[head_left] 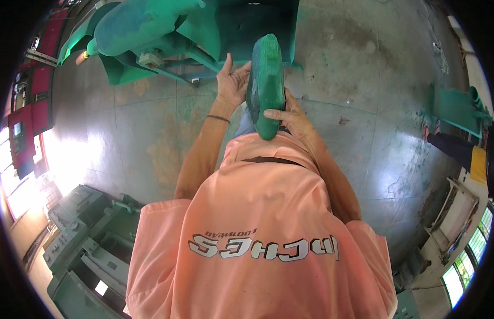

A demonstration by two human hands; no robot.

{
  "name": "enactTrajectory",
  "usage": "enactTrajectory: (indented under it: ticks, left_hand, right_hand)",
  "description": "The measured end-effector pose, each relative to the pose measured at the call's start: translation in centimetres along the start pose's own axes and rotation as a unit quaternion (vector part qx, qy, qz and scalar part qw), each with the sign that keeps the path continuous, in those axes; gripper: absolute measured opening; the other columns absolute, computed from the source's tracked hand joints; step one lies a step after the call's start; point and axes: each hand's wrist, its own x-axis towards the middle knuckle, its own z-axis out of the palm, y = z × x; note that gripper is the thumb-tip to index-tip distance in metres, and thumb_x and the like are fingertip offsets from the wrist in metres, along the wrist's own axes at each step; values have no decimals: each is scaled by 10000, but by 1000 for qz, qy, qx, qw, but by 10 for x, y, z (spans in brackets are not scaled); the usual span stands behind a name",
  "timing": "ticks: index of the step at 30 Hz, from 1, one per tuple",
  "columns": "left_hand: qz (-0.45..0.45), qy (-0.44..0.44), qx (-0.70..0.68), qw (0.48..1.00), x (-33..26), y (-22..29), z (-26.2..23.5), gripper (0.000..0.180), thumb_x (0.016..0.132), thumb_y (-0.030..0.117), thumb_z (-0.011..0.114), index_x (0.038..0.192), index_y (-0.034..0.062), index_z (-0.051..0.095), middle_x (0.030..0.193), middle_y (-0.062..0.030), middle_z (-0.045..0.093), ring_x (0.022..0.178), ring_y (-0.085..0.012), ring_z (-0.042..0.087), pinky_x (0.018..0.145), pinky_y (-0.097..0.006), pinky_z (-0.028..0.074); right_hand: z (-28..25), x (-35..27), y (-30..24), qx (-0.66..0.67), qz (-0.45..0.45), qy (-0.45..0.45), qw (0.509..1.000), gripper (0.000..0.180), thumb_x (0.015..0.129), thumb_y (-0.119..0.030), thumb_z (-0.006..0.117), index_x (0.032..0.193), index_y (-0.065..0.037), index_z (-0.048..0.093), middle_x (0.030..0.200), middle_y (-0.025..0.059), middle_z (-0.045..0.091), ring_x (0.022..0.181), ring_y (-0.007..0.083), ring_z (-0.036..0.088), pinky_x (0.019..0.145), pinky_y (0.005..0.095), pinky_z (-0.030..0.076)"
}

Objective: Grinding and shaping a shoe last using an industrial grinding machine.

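Observation:
A green shoe last stands lengthwise in front of my body, one end pointing away and the other close to my waist. My right hand grips its near right side, with the thumb laid across the top and the fingers partly hidden behind it. On the other side, my left hand is open, palm turned up and thumb stretched out. Its fingertips come close to the last's left flank; whether they touch it I cannot tell.
A green machine with a rounded housing and sheet-metal guards stands ahead, just beyond my hands. Grey machinery sits at the lower left. At the right are a green metal piece and a person's dark-clothed leg. Concrete floor lies between.

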Motion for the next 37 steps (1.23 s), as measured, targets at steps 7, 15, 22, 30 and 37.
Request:
enactTrajectory:
  ticks: [7,15,22,30,37]
  left_hand:
    - [0,5,9,1000,0,-9,6,789,1025,582,416,1456,-78,437,1392,-220,580,1279,-292,556,1122,-384,408]
    - [93,161,445,876,-31,-69,38,837,811,102,849,1489,-51,383,1382,-120,570,1223,-199,577,1039,-322,472]
    - [89,264,436,856,-45,-10,36,603,826,107,837,1343,-30,560,1132,-72,706,971,-153,671,869,-282,534]
    - [218,218,153,939,7,42,37,325,893,37,713,1205,15,624,1143,-76,676,1082,-191,642,973,-343,512]
    - [125,164,50,977,26,52,27,474,913,3,655,1360,48,503,1323,-105,582,1305,-282,521,1137,-487,414]
  right_hand:
    - [-9,9,-1,-36,-29,18,999,747,828,-273,830,1420,-22,449,1238,114,608,1126,219,592,940,381,510]
    - [-1,37,-47,176,-78,89,977,613,898,-462,716,1297,-22,566,1214,110,599,1111,225,578,969,355,463]
    - [-42,57,-76,184,-142,94,968,518,865,-372,738,1255,-68,584,1214,105,601,1159,270,569,996,493,479]
    - [-20,52,-116,177,-90,163,966,570,893,-375,698,1291,2,545,1294,187,589,1229,347,566,1057,592,472]
    - [14,47,-142,-15,-31,199,979,661,889,-379,696,1364,21,470,1321,192,589,1228,337,578,1103,525,442]
